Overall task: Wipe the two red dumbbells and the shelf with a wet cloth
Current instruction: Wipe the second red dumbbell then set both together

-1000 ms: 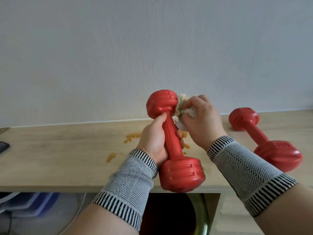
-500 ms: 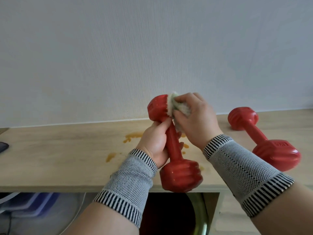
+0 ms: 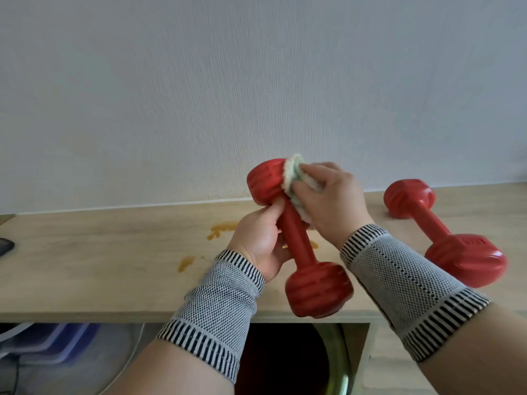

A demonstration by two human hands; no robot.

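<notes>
A big pale wall [image 3: 256,81] fills the top of the view. Below it runs a long light wooden shelf [image 3: 99,266]. Some orange-brown spill spots [image 3: 222,228] sit on the shelf near the middle.

Two arms reach forward from the bottom. Each wrist wears a grey knit wrist band [image 3: 216,315] with black and white stripes at the ends.

One red dumbbell [image 3: 445,235] lies flat on the shelf to the right. No hand touches it. Its far end is close to the wall and its near end points to the front edge.

The other red dumbbell [image 3: 299,246] is held up in the air above the shelf. It is tilted, with one fat end up and away and the other fat end down and close.

The left hand [image 3: 262,240] grips the thin middle bar. Its fingers are curled round the bar and the thumb points up along it.

The right hand [image 3: 330,201] comes in from the right with the back of the hand up. Its fingers are bent and pinch a white fluffy cloth [image 3: 296,178]. The cloth is pressed on the top end of the held dumbbell, where the fat end meets the bar.

A dark phone-like thing [image 3: 5,246] peeks in at the left edge of the shelf.
</notes>
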